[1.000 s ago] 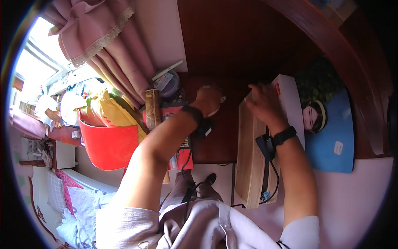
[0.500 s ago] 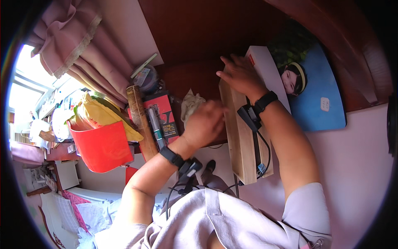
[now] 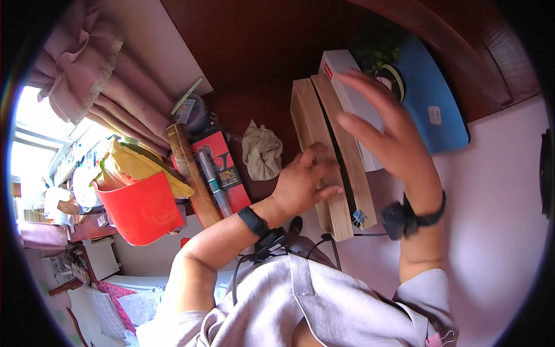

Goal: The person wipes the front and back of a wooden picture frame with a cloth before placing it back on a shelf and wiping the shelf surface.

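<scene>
A long pale wooden box (image 3: 309,118) with a dark slot along it lies in front of me, its near end at the table edge. Over its left half, my left hand (image 3: 303,182) is loosely curled with the thumb apart. It holds nothing; whether the fingertips touch the wood I cannot tell. My right hand (image 3: 396,136) is raised over the right side, fingers spread and empty, partly covering a white box (image 3: 341,61). A small blue clip (image 3: 359,217) sits at the wooden box's near end. A crumpled beige cloth (image 3: 263,151) lies left of the box.
Beyond the white box stands a blue picture board (image 3: 442,98). On the left are a red-and-black box (image 3: 222,156) with a pen-like tool (image 3: 213,179), a brown stick (image 3: 191,173), a round clear container (image 3: 193,113) and a red bin (image 3: 141,211). Cables hang from my wrists.
My right hand has lifted off the wooden box's far end and moved right and nearer. My left hand has shifted right, away from the cloth, over the box.
</scene>
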`<control>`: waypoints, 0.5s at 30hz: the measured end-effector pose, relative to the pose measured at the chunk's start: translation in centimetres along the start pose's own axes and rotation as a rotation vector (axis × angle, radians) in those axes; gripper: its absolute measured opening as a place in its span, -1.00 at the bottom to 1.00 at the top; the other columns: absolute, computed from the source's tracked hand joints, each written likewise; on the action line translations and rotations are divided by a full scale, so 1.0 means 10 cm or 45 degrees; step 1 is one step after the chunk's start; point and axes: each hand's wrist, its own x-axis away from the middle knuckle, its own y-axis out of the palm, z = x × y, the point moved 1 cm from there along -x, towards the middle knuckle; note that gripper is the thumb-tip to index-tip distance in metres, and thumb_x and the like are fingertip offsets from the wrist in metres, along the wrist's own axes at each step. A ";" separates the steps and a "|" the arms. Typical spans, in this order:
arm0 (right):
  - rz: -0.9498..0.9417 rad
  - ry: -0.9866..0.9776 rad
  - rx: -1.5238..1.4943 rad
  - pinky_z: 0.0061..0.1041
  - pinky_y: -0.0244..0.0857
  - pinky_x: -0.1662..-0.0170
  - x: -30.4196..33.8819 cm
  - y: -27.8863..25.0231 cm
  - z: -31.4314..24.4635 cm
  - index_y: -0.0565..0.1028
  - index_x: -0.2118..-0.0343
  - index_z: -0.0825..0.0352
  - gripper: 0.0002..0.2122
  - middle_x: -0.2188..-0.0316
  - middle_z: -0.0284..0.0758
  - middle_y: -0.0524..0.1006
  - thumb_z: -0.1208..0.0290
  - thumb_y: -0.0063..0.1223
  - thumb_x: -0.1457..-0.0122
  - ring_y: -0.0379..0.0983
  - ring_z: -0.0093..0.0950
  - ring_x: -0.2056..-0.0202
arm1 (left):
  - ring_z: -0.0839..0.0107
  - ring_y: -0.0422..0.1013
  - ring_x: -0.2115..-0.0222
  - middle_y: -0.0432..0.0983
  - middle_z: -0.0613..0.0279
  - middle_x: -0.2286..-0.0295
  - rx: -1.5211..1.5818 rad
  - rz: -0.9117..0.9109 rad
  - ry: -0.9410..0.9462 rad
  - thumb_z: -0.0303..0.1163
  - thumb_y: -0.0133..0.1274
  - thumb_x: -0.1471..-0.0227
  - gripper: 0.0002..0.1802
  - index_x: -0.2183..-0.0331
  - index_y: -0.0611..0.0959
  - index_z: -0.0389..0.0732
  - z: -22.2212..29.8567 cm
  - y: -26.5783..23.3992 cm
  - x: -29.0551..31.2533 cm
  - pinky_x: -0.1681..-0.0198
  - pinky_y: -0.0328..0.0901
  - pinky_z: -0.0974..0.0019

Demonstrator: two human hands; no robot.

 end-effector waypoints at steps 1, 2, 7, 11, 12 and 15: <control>0.004 0.007 0.004 -0.42 0.11 -0.10 0.19 -0.08 -0.02 0.36 0.00 0.35 -0.54 -0.04 -0.08 0.32 0.27 0.12 -0.04 0.24 -0.23 -0.08 | 0.08 0.30 0.12 0.20 0.14 0.06 0.002 0.060 -0.023 -0.09 0.23 0.22 -0.53 0.21 0.57 -0.01 0.03 0.03 -0.02 0.14 0.32 0.15; 0.045 0.082 0.048 -0.43 0.15 -0.06 0.35 -0.13 -0.02 0.39 0.04 0.36 -0.58 0.01 -0.09 0.37 0.30 0.13 -0.04 0.29 -0.24 -0.03 | 0.08 0.30 0.12 0.20 0.12 0.06 -0.007 0.126 -0.056 -0.08 0.26 0.26 -0.49 0.20 0.56 -0.03 0.03 0.05 -0.02 0.14 0.32 0.15; 0.195 0.617 0.030 -0.54 0.33 0.27 1.21 -0.15 0.09 0.49 0.33 0.42 -0.78 0.45 -0.26 0.55 0.40 0.17 -0.01 0.48 -0.45 0.39 | 0.06 0.27 0.09 0.13 0.07 0.04 0.033 0.201 -0.213 -0.21 0.33 0.36 -0.23 0.04 0.39 -0.06 0.09 0.17 -0.06 0.12 0.32 0.15; 0.250 0.853 -0.031 -0.51 0.34 0.30 1.64 0.05 0.26 0.47 0.27 0.40 -0.72 0.46 -0.23 0.55 0.33 0.18 -0.01 0.48 -0.41 0.42 | -0.04 0.08 -0.04 0.01 -0.06 0.00 0.308 0.257 -0.367 -0.40 0.32 0.40 0.06 -0.14 0.10 -0.09 0.20 0.16 -0.07 -0.05 0.18 0.16; 0.244 0.764 0.224 -0.45 0.35 0.29 1.71 0.11 0.30 0.44 0.17 0.38 -0.64 0.43 -0.20 0.55 0.28 0.18 -0.01 0.49 -0.34 0.40 | -0.04 0.08 -0.04 0.01 -0.06 0.00 0.288 0.264 -0.370 -0.40 0.32 0.40 0.06 -0.14 0.10 -0.09 0.22 0.18 -0.05 -0.05 0.18 0.16; 0.140 0.709 0.422 -0.29 0.36 0.27 1.88 0.26 0.52 0.29 -0.04 0.38 -0.39 0.34 -0.08 0.54 0.08 0.15 0.00 0.49 -0.15 0.32 | -0.09 0.03 -0.07 -0.09 -0.16 -0.05 0.154 0.403 -0.361 -0.49 0.23 0.39 0.15 -0.19 -0.09 -0.12 0.18 0.29 -0.01 -0.11 0.08 0.14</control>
